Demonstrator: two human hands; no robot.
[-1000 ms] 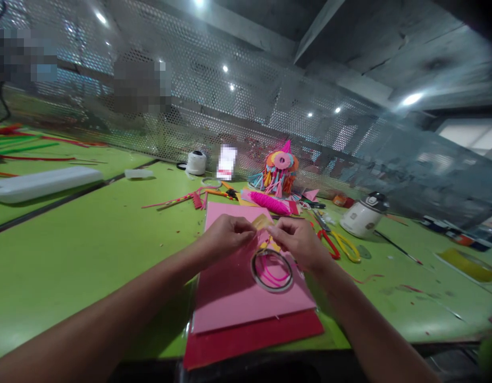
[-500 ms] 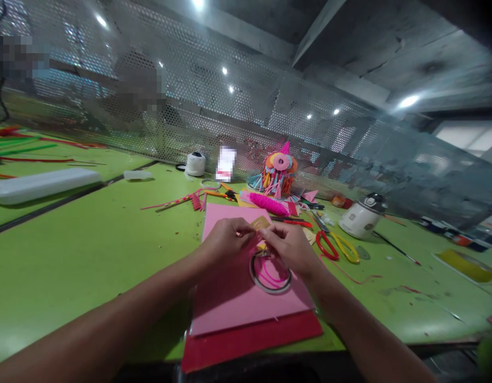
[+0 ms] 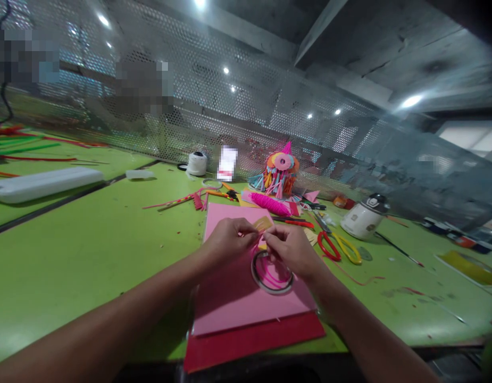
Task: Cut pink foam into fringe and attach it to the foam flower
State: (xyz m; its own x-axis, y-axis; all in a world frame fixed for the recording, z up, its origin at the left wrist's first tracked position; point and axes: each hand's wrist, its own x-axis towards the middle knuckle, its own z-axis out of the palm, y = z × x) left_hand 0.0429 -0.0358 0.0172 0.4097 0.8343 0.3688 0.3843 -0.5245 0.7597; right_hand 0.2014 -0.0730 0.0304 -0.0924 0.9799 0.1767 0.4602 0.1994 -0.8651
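Note:
My left hand [image 3: 235, 234] and my right hand [image 3: 291, 247] meet above a pink paper sheet [image 3: 225, 308]. Thumb and fingers of each are pinched together, on what looks like a thin pink string [image 3: 257, 249]; the exact grip is partly hidden. Just beyond the fingertips shows a small gold-coloured piece [image 3: 264, 223], and a yellow bit sits below them. Under my right hand a roll of tape [image 3: 273, 291] lies flat on the sheet, with pink strands inside its ring. Red paper [image 3: 253, 346] sticks out beneath the pink sheet.
Red-and-yellow-handled scissors [image 3: 328, 246] lie right of my hands. Behind are a pink yarn bundle [image 3: 272, 204], a tasselled paper craft [image 3: 281, 170], a lit phone [image 3: 227, 164] and a thread spool [image 3: 197, 165]. A white pot [image 3: 361, 221] stands right, a white plastic case [image 3: 46, 185] left.
The view has shifted very slightly. Both hands keep their pinch in nearly the same place, with only small finger movement.

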